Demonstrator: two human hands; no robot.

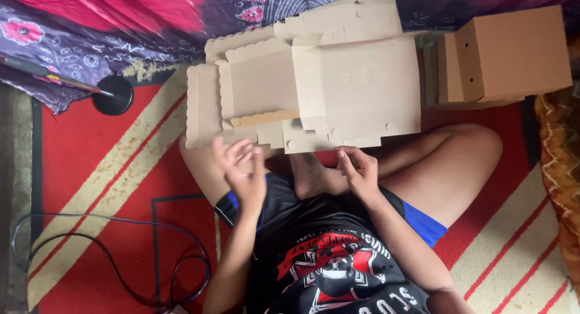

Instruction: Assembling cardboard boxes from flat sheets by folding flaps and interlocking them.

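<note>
**Flat cardboard across our knees, both hands at its near edge**

We sit cross-legged on a red woven mat with cream stripes (90, 169), the largest surface here, with open floor to our left and near right. Behind it hangs a purple and pink patterned cloth (72, 48), closing off the far edge.

Across our lap lies one unfolded brown cardboard box blank with scalloped flaps (356, 90), its near edge over our knees and its left flap reaching out past the knee. A second flat blank (344, 18) shows behind it. To the right stands one assembled brown cardboard box (513, 51), just beside the blank's right edge.

One black cable (115, 259) loops across the mat at lower left, well apart from us. One round black base (113, 96) sits at the cloth's hem.

Our left hand (241, 169) is spread wide, fingers touching the blank's lower left tabs. Our right hand (359, 172) is loosely curled, fingertips at the near edge, gripping nothing that we can see.
</note>
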